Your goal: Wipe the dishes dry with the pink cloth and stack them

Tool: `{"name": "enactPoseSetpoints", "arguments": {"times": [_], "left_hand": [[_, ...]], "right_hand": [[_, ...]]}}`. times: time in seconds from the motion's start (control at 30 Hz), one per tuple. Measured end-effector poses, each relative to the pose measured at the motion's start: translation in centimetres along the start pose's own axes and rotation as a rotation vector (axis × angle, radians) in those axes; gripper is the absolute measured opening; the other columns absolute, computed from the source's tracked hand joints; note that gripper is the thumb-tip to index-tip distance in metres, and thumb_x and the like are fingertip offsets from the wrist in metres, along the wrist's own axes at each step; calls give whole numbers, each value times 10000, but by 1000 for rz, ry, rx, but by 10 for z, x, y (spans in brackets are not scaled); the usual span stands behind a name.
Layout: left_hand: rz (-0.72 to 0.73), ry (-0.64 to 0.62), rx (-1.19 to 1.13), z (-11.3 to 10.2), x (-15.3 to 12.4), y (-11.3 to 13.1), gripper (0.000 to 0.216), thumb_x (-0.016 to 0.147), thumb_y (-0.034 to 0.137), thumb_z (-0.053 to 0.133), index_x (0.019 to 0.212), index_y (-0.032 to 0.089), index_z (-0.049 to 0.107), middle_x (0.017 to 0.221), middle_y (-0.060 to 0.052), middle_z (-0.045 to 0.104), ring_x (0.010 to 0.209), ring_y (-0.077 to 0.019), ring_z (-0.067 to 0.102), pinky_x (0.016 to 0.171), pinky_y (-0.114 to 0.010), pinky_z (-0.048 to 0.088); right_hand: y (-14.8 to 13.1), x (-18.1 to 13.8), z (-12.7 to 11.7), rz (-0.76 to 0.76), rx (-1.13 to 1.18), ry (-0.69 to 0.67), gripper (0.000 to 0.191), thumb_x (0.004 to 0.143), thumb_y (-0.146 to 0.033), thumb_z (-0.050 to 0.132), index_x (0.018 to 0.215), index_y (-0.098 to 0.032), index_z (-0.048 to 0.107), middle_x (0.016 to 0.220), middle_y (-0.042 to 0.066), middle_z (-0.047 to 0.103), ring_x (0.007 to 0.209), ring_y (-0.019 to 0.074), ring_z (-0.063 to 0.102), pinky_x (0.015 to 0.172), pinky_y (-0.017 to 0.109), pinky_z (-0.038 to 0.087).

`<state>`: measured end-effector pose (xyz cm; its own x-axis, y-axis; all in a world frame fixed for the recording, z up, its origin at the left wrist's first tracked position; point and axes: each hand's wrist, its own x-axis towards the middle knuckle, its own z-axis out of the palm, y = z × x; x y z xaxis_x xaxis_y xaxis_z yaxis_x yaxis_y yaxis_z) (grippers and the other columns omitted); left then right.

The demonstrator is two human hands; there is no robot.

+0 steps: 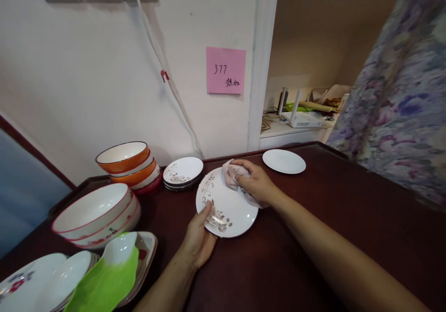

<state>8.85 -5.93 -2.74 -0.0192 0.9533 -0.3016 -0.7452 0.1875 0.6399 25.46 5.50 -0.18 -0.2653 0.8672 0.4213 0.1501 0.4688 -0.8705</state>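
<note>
A round white plate with a brown floral pattern is tilted up above the dark table. My left hand grips its lower left edge, thumb on the face and fingers beneath. Bunched in my right hand is a pale pinkish cloth, pressed against the plate's upper right rim. Part of the cloth hangs below the hand. Just left of the plate stands a short stack of small patterned plates. A plain white plate lies beyond my right hand.
Stacked orange bowls and large white bowls with red rims stand on the left. In front of them are a green leaf-shaped dish and several white plates. A white cable runs down the wall. A router sits in the niche beside a floral curtain.
</note>
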Motion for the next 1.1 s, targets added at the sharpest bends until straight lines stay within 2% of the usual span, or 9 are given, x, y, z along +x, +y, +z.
{"name": "enactPoseSetpoints", "arguments": {"times": [0.07, 0.17, 0.27, 0.47, 0.57, 0.73, 0.9, 0.97, 1.1], "left_hand": [[28, 8, -19, 1, 1, -1, 416, 880, 307, 587, 1250, 117, 591, 1209, -140, 663, 1176, -273, 581, 1033, -409, 448], [153, 13, -47, 0, 5, -1, 395, 902, 291, 555, 1274, 161, 580, 1250, -107, 645, 1186, -249, 576, 1049, -396, 431], [235, -1, -83, -5, 10, 3, 400, 924, 308, 516, 1300, 181, 563, 1288, -95, 621, 1205, -229, 561, 1063, -378, 414], [155, 32, -103, -8, 10, 6, 520, 927, 489, 432, 1315, 164, 549, 1339, -109, 581, 1290, -215, 479, 1065, -329, 400], [123, -12, -58, -2, 6, 1, 546, 886, 559, 460, 1333, 254, 534, 1402, -58, 529, 1332, -223, 427, 1062, -356, 403], [160, -111, -37, 5, 5, -3, 557, 864, 559, 501, 1357, 301, 506, 1423, -45, 508, 1338, -231, 418, 1064, -378, 401], [278, -1, -70, 2, 9, 5, 526, 866, 504, 538, 1332, 258, 538, 1364, -69, 566, 1299, -226, 468, 1051, -344, 415], [287, 28, -90, -2, 11, 8, 496, 882, 490, 521, 1309, 239, 559, 1340, -75, 586, 1278, -223, 492, 1054, -338, 411], [155, 52, -120, -9, 10, 10, 577, 891, 572, 432, 1231, 141, 611, 1256, -143, 635, 1243, -254, 526, 1048, -368, 417]], "right_hand": [[5, -1, 5, -167, -221, 33, 443, 822, -196, 518, 1262, -203, 569, 1238, 95, 610, 1104, 221, 585, 954, 391, 465], [14, -10, 26, -369, -557, -1, 458, 896, -161, 428, 1349, -144, 496, 1476, 164, 387, 1389, 268, 317, 1119, 495, 288], [16, -28, 51, -477, -750, -105, 424, 939, -158, 378, 1345, -101, 487, 1495, 178, 354, 1443, 273, 181, 1162, 548, 155], [-10, -55, 68, -656, -710, -415, 442, 965, -238, 353, 1369, -91, 458, 1530, 132, 302, 1453, 225, 143, 1186, 445, 175], [-20, -43, 56, -676, -723, -450, 471, 961, -272, 375, 1398, -106, 429, 1544, 106, 278, 1456, 228, 127, 1190, 460, 143], [-6, -13, 35, -572, -781, -285, 458, 970, -257, 370, 1404, -121, 426, 1545, 108, 269, 1458, 221, 129, 1185, 486, 160], [23, -26, 47, -449, -738, -164, 447, 973, -166, 315, 1408, -128, 414, 1522, 129, 316, 1451, 222, 157, 1172, 511, 210], [21, -41, 60, -439, -714, -190, 441, 972, -159, 306, 1390, -112, 438, 1506, 145, 342, 1443, 224, 194, 1171, 487, 230], [-6, -63, 76, -574, -649, -397, 446, 958, -204, 347, 1370, -76, 459, 1521, 133, 318, 1442, 219, 197, 1187, 427, 197]]}}
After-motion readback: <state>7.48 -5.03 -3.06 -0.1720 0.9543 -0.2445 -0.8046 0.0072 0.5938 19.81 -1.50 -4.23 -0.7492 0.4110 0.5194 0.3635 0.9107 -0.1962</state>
